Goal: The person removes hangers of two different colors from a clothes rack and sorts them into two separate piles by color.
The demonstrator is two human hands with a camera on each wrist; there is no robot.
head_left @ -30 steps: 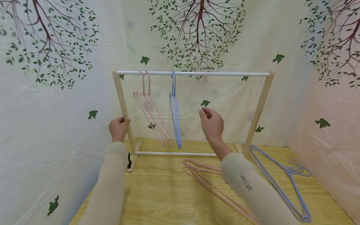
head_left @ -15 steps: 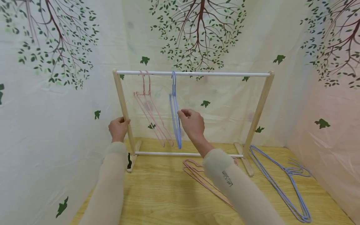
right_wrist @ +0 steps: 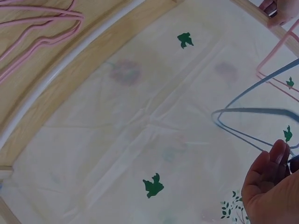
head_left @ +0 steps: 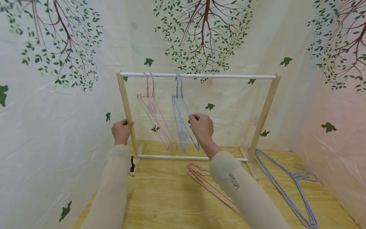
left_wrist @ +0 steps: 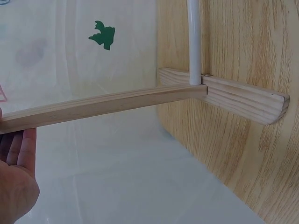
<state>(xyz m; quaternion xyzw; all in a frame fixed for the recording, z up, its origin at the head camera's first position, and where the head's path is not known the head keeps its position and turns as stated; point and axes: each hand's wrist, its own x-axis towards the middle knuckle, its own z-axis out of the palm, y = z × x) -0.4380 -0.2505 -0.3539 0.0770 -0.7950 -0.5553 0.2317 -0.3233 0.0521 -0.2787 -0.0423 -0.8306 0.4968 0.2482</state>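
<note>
My left hand [head_left: 121, 132] grips the left wooden post [head_left: 125, 101] of a clothes rack; the left wrist view shows fingers against the post [left_wrist: 103, 106]. With the thumb and fingers of my right hand [head_left: 202, 128] I pinch the side of a blue hanger [head_left: 197, 145], its hook over the white top rail [head_left: 228, 76]. Another blue hanger [head_left: 184, 148] hangs just left of it, and their lower ends stand apart. Two pink hangers [head_left: 167, 146] hang further left on the rail. In the right wrist view, the hand [right_wrist: 275, 186] is beside the blue wires [right_wrist: 257, 111].
Several pink hangers [head_left: 200, 181] lie on the wooden table [head_left: 160, 197] in front of the rack, partly hidden by my right sleeve. Several blue hangers [head_left: 303, 194] lie at the right. A white lower bar [head_left: 171, 157] joins the rack's feet. Printed sheets surround the table.
My right hand moved left to the blue hangers, took hold of one and drew its lower end rightward, away from the other. My left hand stays on the post.
</note>
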